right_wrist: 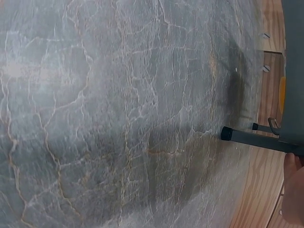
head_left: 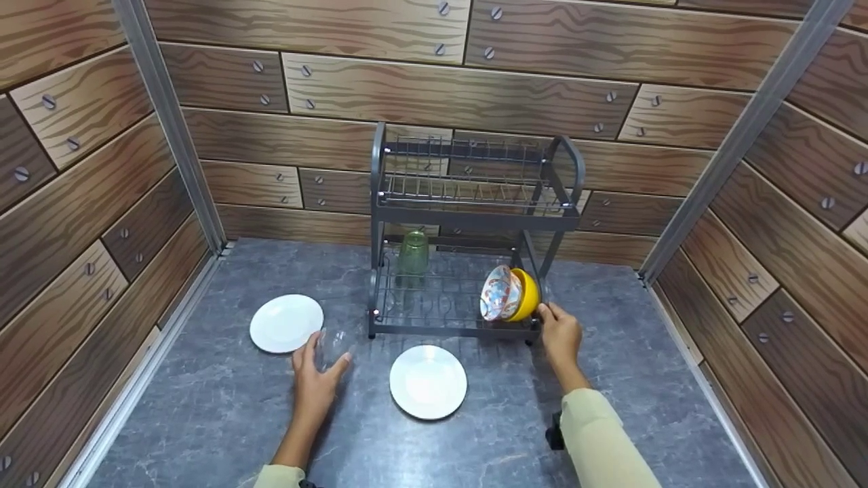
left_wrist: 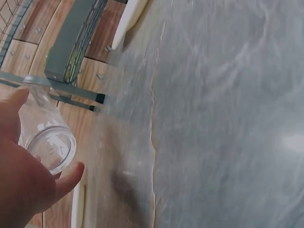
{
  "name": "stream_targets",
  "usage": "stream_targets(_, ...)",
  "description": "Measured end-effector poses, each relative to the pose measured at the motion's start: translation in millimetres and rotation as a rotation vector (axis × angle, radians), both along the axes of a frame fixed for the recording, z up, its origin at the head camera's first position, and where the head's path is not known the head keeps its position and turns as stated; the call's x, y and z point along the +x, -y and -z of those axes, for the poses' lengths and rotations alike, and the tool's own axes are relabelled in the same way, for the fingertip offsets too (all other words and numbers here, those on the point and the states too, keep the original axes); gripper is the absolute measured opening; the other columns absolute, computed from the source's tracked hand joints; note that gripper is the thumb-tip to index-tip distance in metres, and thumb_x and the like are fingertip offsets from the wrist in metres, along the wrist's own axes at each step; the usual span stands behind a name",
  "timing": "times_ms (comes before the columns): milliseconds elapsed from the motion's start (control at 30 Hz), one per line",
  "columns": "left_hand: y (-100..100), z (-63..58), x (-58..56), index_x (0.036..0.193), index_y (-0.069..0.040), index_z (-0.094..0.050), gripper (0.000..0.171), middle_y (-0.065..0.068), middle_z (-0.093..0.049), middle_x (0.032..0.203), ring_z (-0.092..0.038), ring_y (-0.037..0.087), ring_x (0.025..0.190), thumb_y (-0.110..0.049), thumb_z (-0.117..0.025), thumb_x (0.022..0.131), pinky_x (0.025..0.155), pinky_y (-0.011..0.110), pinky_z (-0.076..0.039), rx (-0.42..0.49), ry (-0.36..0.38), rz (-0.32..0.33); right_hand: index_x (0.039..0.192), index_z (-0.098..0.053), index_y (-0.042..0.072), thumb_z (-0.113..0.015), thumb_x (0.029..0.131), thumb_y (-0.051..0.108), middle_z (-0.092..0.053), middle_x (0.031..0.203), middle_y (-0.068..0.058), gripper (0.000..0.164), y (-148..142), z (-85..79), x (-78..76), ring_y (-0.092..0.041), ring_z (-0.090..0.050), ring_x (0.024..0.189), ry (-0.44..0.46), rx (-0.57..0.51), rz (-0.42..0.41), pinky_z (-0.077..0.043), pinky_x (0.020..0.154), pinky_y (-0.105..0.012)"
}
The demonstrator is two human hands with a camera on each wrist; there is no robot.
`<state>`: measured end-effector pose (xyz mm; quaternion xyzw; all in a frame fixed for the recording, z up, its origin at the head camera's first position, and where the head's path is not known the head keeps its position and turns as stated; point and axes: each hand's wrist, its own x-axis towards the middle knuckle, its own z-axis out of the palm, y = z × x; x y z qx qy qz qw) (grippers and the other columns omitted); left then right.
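My left hand [head_left: 315, 383] holds a clear drinking glass [left_wrist: 50, 137] between thumb and fingers, above the floor in front of the rack's left side. In the head view this glass is so transparent that it barely shows. At the lower right corner of the grey two-tier dish rack [head_left: 475, 220], my right hand [head_left: 561, 335] grips the frame with curled fingers. Just left of those fingers, a patterned bowl [head_left: 498, 295] and a yellow bowl [head_left: 529, 295] stand tilted together on the bottom tier. A green glass [head_left: 413, 252] stands at that tier's back left.
One white plate [head_left: 427, 381] lies in front of the rack. Another white plate [head_left: 287, 323] lies to its left, beyond my left hand. The rack's upper tier holds wire slots. Wood-patterned walls [head_left: 461, 85] enclose the grey marbled surface [head_left: 224, 400] on three sides.
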<state>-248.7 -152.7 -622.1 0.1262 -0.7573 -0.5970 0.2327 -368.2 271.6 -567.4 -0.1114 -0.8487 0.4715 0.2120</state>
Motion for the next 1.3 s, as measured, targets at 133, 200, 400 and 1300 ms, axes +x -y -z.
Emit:
stream_targets(133, -6, -1.5, 2.2, 0.144, -0.004, -0.05, 0.072, 0.025, -0.039, 0.138, -0.043, 0.041, 0.128, -0.014, -0.084, 0.081, 0.108, 0.054, -0.037, 0.006, -0.005, 0.023, 0.126, -0.067, -0.005, -0.064, 0.1, 0.019, -0.065, 0.127, -0.023, 0.036, -1, 1.5, 0.0, -0.039, -0.062, 0.122, -0.007, 0.005, 0.009, -0.049, 0.103, -0.052)
stream_targets(200, -9, -2.2, 2.8, 0.143, -0.005, -0.051, 0.071, 0.025, -0.04, 0.138, -0.044, 0.041, 0.128, -0.014, -0.084, 0.081, 0.108, 0.054, -0.037, 0.01, 0.0, 0.038, 0.126, -0.067, -0.004, -0.064, 0.099, 0.02, -0.066, 0.126, -0.023, 0.036, -1, 1.8, 0.3, -0.039, -0.062, 0.121, -0.008, 0.003, 0.011, -0.049, 0.103, -0.052)
stream_targets(400, -18, -6.3, 3.3, 0.137, 0.003, -0.042, 0.072, 0.03, -0.045, 0.134, -0.044, 0.046, 0.129, -0.007, -0.083, 0.078, 0.111, 0.058, -0.036, 0.024, 0.008, 0.084, 0.127, -0.066, -0.004, -0.063, 0.1, 0.022, -0.066, 0.126, -0.023, 0.037, -2, 2.2, 0.8, -0.039, -0.063, 0.121, -0.002, -0.018, 0.006, -0.049, 0.103, -0.052)
stream_targets(1300, -37, -21.6, 15.4, 0.142, -0.001, -0.049, 0.07, 0.024, -0.043, 0.139, -0.049, 0.036, 0.123, -0.002, -0.078, 0.078, 0.093, 0.036, -0.049, 0.027, 0.032, 0.262, 0.126, -0.066, -0.005, -0.065, 0.099, 0.02, -0.063, 0.128, -0.024, 0.037, -1, 2.9, -0.6, -0.041, -0.059, 0.125, -0.005, -0.005, 0.022, -0.045, 0.107, -0.052)
